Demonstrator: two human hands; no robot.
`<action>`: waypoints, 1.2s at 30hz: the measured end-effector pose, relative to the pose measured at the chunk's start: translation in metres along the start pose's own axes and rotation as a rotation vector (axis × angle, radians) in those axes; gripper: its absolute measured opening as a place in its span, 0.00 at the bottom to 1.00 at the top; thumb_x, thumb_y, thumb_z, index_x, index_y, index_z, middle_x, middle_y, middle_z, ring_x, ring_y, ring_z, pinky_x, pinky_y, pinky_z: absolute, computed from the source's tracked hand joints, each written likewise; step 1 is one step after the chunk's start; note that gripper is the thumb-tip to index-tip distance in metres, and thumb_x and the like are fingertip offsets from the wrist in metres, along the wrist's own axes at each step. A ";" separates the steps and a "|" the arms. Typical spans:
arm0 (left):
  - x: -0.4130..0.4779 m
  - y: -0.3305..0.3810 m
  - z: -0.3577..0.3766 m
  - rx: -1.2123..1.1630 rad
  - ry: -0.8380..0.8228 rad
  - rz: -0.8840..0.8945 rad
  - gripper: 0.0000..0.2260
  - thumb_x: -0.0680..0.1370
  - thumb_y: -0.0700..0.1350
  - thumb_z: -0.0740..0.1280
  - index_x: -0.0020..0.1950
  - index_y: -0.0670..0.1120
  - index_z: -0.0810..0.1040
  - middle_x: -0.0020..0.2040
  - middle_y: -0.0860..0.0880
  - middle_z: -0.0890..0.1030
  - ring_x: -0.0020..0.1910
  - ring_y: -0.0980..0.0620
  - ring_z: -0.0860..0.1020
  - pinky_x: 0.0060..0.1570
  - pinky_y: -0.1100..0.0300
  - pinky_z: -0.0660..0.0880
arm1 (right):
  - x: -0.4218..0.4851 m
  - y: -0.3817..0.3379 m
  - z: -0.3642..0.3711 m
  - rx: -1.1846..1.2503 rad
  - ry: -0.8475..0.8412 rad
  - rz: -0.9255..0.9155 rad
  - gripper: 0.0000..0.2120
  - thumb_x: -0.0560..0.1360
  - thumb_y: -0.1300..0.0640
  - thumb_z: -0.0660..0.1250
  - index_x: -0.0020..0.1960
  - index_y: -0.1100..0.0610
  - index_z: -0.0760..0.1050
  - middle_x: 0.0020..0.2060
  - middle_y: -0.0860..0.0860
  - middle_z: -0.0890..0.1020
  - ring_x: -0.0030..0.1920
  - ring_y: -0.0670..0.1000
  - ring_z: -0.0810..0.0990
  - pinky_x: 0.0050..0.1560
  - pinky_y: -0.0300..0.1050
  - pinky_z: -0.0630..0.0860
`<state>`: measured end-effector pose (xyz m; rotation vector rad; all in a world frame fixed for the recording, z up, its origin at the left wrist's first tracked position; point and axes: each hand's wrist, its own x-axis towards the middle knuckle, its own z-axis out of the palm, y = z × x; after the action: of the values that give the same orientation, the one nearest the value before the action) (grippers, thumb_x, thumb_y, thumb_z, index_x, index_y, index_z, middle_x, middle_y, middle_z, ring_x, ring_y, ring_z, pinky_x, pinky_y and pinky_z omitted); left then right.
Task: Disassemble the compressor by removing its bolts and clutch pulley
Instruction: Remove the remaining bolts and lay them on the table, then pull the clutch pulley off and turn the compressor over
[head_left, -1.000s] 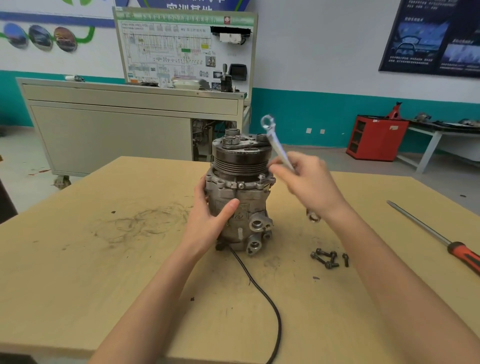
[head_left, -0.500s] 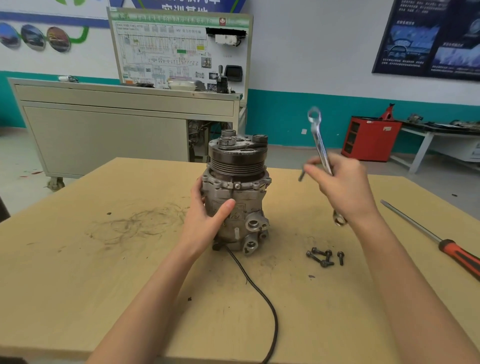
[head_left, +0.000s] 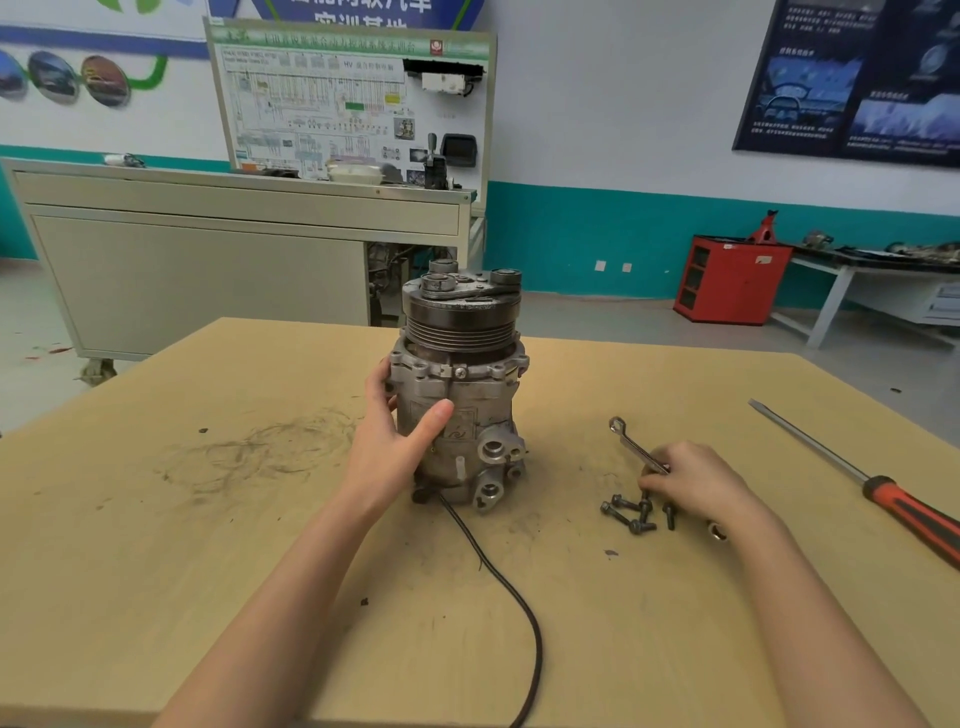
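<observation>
The grey compressor (head_left: 467, 410) stands upright in the middle of the wooden table (head_left: 208, 571), with its ribbed clutch pulley (head_left: 460, 322) on top. My left hand (head_left: 395, 441) grips the compressor body from its left side, thumb across the front. My right hand (head_left: 696, 480) is down on the table to the right and holds the shaft of a silver wrench (head_left: 631, 447), whose ring end lies on the table and points up-left. Several dark loose bolts (head_left: 636, 514) lie just in front of that hand. One bolt head (head_left: 460, 372) shows on the compressor flange.
A long screwdriver (head_left: 852, 475) with a red and black handle lies at the table's right side. A black cable (head_left: 498, 577) runs from the compressor base to the near edge. Behind the table stand a grey cabinet (head_left: 208, 270) and a red cabinet (head_left: 732, 280).
My right hand came away from the compressor top with the wrench, swung right and dropped to the table beside the loose bolts. My left hand stayed on the compressor.
</observation>
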<state>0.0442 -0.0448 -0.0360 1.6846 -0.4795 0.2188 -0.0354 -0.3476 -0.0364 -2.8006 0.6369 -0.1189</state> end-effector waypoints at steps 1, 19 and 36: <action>0.000 0.000 0.000 0.001 -0.002 0.001 0.41 0.68 0.67 0.66 0.75 0.57 0.53 0.65 0.59 0.68 0.63 0.60 0.67 0.57 0.63 0.65 | 0.001 0.001 0.001 0.007 0.004 0.002 0.10 0.74 0.53 0.67 0.48 0.59 0.79 0.41 0.54 0.81 0.44 0.54 0.78 0.45 0.47 0.75; -0.001 0.003 -0.003 -0.010 -0.021 0.008 0.43 0.65 0.67 0.65 0.75 0.57 0.53 0.64 0.60 0.69 0.54 0.79 0.64 0.49 0.75 0.65 | 0.007 0.020 0.007 -0.103 0.159 0.368 0.07 0.78 0.54 0.58 0.44 0.56 0.70 0.38 0.52 0.72 0.42 0.55 0.72 0.40 0.42 0.65; 0.011 0.020 -0.012 -0.022 0.091 -0.027 0.51 0.61 0.74 0.63 0.78 0.56 0.47 0.79 0.54 0.51 0.76 0.55 0.54 0.70 0.53 0.57 | -0.009 -0.025 -0.018 0.561 0.776 -0.049 0.12 0.78 0.50 0.61 0.51 0.56 0.77 0.46 0.53 0.81 0.43 0.50 0.75 0.42 0.42 0.69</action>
<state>0.0470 -0.0375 -0.0115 1.6513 -0.3893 0.2685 -0.0360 -0.3259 -0.0127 -2.1564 0.5605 -1.2221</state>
